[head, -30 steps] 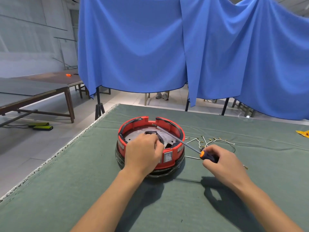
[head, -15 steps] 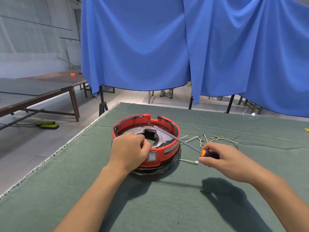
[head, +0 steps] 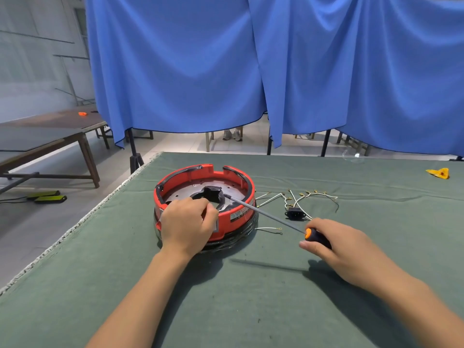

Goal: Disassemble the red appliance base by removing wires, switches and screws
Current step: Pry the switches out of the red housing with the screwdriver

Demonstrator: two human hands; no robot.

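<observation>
green table (head: 251,310), red base (head: 236,217), loose wires (head: 311,195), socket (head: 295,213)

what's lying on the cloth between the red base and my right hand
In the head view, a loose white wire and a black socket lie between red base and right hand.

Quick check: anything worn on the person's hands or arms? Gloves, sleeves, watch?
Nothing visible. The left hand and right hand are bare, no gloves or rings showing. Both forearms are uncovered to the frame edge: no sleeves, watch, bands, markers or cables.
</observation>
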